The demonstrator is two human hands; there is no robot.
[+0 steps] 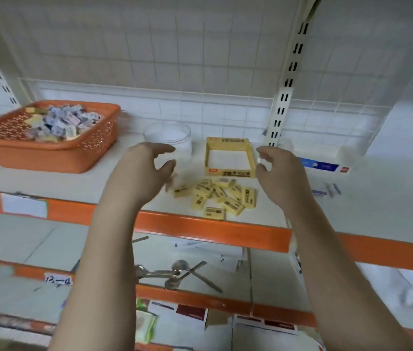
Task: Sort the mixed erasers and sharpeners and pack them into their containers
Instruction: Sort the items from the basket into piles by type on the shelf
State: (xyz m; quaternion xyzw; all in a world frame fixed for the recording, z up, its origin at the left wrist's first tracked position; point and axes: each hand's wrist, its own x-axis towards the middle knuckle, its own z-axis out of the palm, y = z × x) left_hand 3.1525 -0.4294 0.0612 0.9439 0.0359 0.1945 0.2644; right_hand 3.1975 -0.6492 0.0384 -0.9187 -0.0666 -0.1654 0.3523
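- The left hand [141, 171] is hovering above the white shelf surface [61, 188], fingers loosely curled and spread, gripping nothing, just in front of a clear round plastic jar [168, 138].
- The right hand [280, 171] is hanging just right of a yellow open-topped cardboard box [229, 171], its fingers bent and apart, holding nothing.
- The yellow cardboard box is sitting empty, its white bottom showing, between the two hands.
- A loose heap of yellow wrapped erasers [219, 196] is lying on the shelf just in front of the box, near the orange shelf edge [200, 231].
- An orange perforated plastic basket [48, 153] is standing at the left of the shelf, well apart from the box, holding a mixed pile of small pale blue and yellowish wrapped pieces [58, 122]; blur is making it hard to tell which are sharpeners.
- A white carton with a blue printed panel [323, 165] is lying to the right of the right hand.
- Metal spoons [165, 272] are lying on the shelf below.
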